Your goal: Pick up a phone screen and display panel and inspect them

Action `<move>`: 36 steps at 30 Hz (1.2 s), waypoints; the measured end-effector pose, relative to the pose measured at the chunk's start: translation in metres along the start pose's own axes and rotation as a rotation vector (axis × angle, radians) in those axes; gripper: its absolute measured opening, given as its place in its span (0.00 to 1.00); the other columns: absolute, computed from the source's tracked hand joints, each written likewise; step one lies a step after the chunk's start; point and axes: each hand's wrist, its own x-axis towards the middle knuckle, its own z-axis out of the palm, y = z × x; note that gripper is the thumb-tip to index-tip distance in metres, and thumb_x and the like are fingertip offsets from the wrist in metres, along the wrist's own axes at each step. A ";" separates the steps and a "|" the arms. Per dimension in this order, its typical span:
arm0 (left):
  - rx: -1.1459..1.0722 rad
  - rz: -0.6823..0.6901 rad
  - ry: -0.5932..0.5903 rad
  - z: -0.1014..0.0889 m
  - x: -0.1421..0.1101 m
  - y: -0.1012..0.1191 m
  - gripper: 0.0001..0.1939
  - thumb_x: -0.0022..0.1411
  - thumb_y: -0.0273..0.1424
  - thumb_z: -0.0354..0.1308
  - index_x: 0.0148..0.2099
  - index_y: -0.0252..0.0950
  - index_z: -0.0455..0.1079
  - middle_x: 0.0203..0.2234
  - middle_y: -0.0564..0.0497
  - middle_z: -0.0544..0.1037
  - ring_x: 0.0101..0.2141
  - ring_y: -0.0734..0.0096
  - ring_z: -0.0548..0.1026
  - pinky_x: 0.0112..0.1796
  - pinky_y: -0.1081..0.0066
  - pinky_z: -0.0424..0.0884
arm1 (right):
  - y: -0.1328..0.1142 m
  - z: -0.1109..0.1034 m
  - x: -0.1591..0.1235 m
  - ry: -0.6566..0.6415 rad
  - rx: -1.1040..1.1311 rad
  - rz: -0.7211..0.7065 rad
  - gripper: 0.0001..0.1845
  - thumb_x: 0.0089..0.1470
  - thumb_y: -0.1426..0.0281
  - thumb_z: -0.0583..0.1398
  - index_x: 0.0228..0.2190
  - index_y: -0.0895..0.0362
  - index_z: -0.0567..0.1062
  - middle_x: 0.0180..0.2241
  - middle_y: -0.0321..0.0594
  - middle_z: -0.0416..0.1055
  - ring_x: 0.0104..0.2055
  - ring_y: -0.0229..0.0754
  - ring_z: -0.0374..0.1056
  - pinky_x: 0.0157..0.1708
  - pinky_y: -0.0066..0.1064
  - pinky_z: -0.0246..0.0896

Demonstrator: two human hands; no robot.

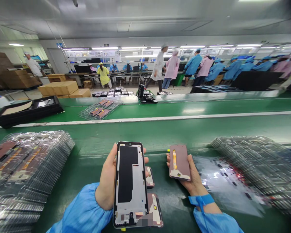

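My left hand (pixel 106 181) grips a phone middle frame (pixel 130 184), white with a black rectangle in its centre, held upright over the green bench. My right hand (pixel 191 178) holds a smaller pinkish-brown display panel (pixel 179 161) with an orange flex strip along its left side. Under the frame lie two more pinkish panels (pixel 150 177) (pixel 155 208) on the bench, partly hidden by it. Both of my sleeves are blue.
A stack of clear plastic trays with parts (pixel 26 168) stands at the left, another stack of clear trays (pixel 257 165) at the right. On the green conveyor (pixel 184 110) lie a black tray (pixel 26 111) and a clear tray (pixel 100 109). Workers stand at far benches.
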 end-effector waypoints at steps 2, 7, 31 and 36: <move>-0.002 -0.002 0.003 0.001 0.001 0.000 0.38 0.69 0.51 0.35 0.48 0.22 0.75 0.32 0.36 0.80 0.27 0.56 0.79 0.28 0.62 0.76 | 0.000 0.000 0.000 -0.001 0.003 0.003 0.29 0.68 0.57 0.45 0.60 0.63 0.62 0.49 0.57 0.73 0.46 0.50 0.75 0.42 0.42 0.75; 0.004 -0.002 0.014 0.003 0.002 -0.001 0.39 0.69 0.51 0.35 0.47 0.22 0.75 0.32 0.36 0.80 0.26 0.56 0.78 0.28 0.62 0.76 | 0.000 0.001 0.001 0.001 0.014 0.013 0.30 0.68 0.56 0.46 0.61 0.63 0.60 0.49 0.56 0.74 0.46 0.49 0.75 0.42 0.42 0.75; 0.040 0.009 0.045 0.000 -0.001 -0.001 0.37 0.69 0.50 0.37 0.48 0.22 0.75 0.33 0.36 0.80 0.27 0.56 0.79 0.29 0.62 0.77 | 0.000 0.000 0.001 -0.012 -0.017 -0.001 0.28 0.68 0.56 0.45 0.60 0.61 0.61 0.49 0.55 0.73 0.47 0.49 0.74 0.44 0.43 0.74; 0.029 0.007 0.042 -0.001 -0.001 -0.001 0.37 0.69 0.50 0.37 0.48 0.22 0.75 0.32 0.36 0.80 0.27 0.56 0.79 0.29 0.61 0.77 | 0.001 0.000 0.001 -0.007 -0.013 0.001 0.29 0.67 0.56 0.49 0.60 0.61 0.62 0.49 0.55 0.73 0.46 0.50 0.74 0.44 0.44 0.74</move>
